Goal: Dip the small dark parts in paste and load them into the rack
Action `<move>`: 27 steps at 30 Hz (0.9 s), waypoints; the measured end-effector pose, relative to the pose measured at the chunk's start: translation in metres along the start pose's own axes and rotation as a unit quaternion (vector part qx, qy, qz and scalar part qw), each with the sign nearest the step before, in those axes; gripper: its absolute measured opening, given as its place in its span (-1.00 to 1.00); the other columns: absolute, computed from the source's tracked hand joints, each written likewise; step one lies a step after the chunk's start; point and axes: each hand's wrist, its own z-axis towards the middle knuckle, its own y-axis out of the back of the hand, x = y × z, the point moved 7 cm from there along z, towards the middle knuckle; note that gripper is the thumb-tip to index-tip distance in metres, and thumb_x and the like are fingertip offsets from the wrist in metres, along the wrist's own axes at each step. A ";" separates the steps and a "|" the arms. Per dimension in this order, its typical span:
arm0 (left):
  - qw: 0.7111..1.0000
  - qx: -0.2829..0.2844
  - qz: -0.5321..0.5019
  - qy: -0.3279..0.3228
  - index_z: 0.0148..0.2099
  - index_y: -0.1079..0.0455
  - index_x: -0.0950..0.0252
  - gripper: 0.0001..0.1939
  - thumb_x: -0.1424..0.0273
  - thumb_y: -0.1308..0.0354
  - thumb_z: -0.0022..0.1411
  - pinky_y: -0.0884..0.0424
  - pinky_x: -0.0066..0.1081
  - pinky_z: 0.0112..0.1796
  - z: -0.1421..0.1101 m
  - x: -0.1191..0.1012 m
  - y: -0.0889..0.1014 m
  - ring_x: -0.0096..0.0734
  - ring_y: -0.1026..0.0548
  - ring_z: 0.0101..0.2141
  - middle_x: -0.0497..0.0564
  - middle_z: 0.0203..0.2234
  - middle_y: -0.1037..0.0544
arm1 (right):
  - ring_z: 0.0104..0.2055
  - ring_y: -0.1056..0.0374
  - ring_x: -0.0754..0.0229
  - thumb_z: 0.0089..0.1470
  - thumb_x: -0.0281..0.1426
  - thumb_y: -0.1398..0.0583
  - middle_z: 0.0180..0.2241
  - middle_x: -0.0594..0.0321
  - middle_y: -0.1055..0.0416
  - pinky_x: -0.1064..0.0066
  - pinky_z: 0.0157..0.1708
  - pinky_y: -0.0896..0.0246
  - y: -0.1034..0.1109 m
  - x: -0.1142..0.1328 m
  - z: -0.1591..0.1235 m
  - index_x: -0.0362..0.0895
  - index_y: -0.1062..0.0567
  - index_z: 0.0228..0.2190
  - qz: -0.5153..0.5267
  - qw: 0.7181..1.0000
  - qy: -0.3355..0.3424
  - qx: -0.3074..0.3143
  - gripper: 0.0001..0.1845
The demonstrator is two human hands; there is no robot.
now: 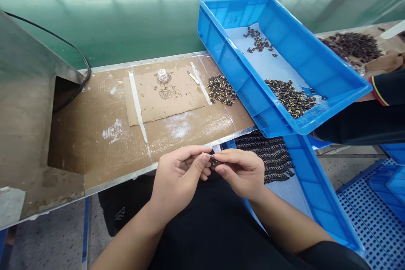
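Both my hands meet in front of my body, just off the bench's front edge. Between the fingertips is a small dark part (214, 162), mostly covered, so its exact kind does not show. My left hand (182, 175) pinches it with thumb and forefinger, the other fingers curled. From the other side my right hand (242, 171) grips it between thumb and fingertips. Behind them on the bench lies a pile of small black-and-yellow parts (221, 90). Rows of similar dark parts (265, 156) fill one end of a lower blue crate (319, 185) by my right forearm.
A blue crate (228, 55) with loose parts (289, 97) rests tilted on the bench. Taped cardboard (177, 105) carries a clear cup (162, 75) and a pale-handled tool (193, 77). A metal housing (25, 114) with a black cable stands left. Another person's hand (382, 63) is at right.
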 end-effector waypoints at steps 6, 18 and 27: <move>0.996 -0.059 -0.013 -0.062 -0.07 -0.60 0.24 -0.87 0.43 -0.35 0.32 -0.61 -0.65 -0.40 -0.001 0.003 0.005 -0.52 -0.64 -0.45 -0.03 -0.39 -0.68 | -0.14 -0.66 0.17 0.11 -0.55 -0.43 -0.14 0.29 -0.70 0.38 -0.12 -0.63 -0.004 -0.016 -0.004 0.11 -0.68 -0.08 0.116 0.989 -0.071 -0.055 -0.61; 0.970 -0.102 0.122 -0.183 -0.10 -0.64 0.18 -0.80 0.56 -0.31 0.30 -0.65 -0.57 -0.20 -0.007 0.000 0.011 -0.44 -0.69 -0.22 -0.03 -0.18 -0.70 | 0.02 -0.59 0.07 0.11 -0.48 -0.45 -0.04 0.18 -0.64 0.21 -0.03 -0.59 -0.015 -0.020 0.007 0.05 -0.64 -0.08 0.040 0.997 -0.059 -0.040 -0.66; 0.930 -0.152 0.206 -0.264 0.04 -0.58 0.23 -0.60 0.66 -0.35 0.20 -0.70 -0.39 -0.11 -0.018 -0.007 0.014 -0.36 -0.70 -0.20 0.01 -0.12 -0.70 | -0.10 -0.63 0.12 0.14 -0.62 -0.37 -0.11 0.28 -0.68 0.23 -0.07 -0.60 -0.013 -0.002 0.012 0.10 -0.63 0.02 -0.117 0.990 0.074 -0.025 -0.50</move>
